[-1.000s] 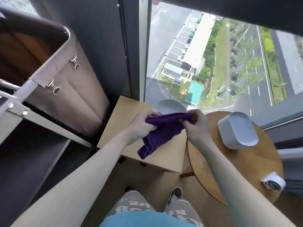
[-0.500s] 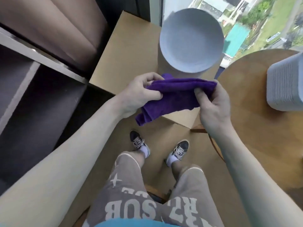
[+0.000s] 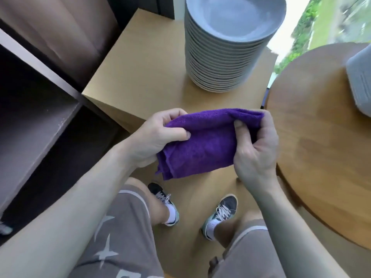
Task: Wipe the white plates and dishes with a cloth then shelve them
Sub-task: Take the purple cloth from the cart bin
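Prep step: folded purple terry cloth [image 3: 202, 143] is gripped at both ends by left hand [image 3: 158, 137] and right hand [image 3: 255, 151], fingers [image 3: 172, 115] curled round it (no plate touched yet). At 12 o'clock: tall white round plate stack [image 3: 224, 65] on pale wooden counter [image 3: 140, 67]. Next: top plate to be lifted, one hand freed.

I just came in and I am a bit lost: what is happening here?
A person holds a folded purple cloth in both hands, the left hand at one end, the right hand at the other. A tall stack of white plates stands on the wooden box in front, untouched. More dishes sit on the round table to the right. No plate is being wiped yet.
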### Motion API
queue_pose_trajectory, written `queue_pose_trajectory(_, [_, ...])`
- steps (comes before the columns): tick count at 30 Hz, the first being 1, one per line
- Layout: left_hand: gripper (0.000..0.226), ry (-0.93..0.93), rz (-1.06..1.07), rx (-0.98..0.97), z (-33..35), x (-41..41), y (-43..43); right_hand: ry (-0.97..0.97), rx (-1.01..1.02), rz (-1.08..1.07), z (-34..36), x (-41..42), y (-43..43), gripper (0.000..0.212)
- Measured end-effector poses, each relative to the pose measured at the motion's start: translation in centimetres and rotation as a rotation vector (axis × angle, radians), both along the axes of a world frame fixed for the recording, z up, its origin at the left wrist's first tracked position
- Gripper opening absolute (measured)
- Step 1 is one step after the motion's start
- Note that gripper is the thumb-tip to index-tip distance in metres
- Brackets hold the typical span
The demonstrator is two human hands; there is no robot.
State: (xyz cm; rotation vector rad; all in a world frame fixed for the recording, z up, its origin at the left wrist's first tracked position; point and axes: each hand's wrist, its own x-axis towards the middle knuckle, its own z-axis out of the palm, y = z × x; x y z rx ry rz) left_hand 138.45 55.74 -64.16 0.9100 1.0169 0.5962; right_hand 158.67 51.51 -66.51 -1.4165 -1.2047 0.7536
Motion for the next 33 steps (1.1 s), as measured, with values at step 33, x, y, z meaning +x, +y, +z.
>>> queue_pose_trajectory(33, [0.021, -0.113, -0.083, 0.123, 1.6, -0.4, 11.4, -0.03, 0.145, -0.395, 1.4, -2.5, 7.1, 0.02])
